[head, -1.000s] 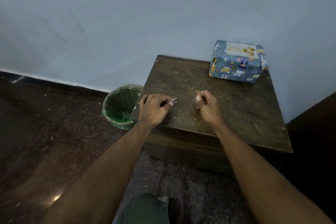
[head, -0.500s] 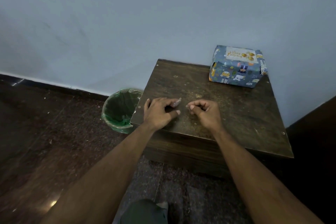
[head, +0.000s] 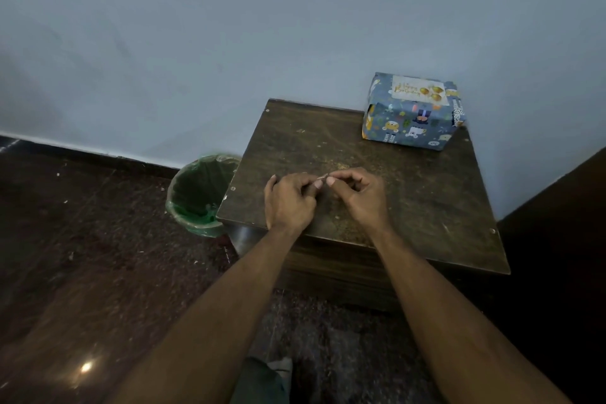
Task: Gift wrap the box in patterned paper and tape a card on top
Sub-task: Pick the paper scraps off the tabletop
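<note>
Wrapped box (head: 411, 115), birthday card (head: 417, 90) on top, set at table (head: 426, 193) far right corner. Small clear scrap, likely tape, pinched between left hand (head: 290, 198) and right hand (head: 359, 195) fingertips. Wrapping judged done; scrap disposal in green-lined bin (head: 200, 195) likely needed.

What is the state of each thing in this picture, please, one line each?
Gift box: wrapped, at the table's far right corner.
Card: flat on top of the box.
Left hand: pinching a small scrap, maybe tape.
Right hand: pinching the same scrap.
Bin: open, green liner, beside the table.
</note>
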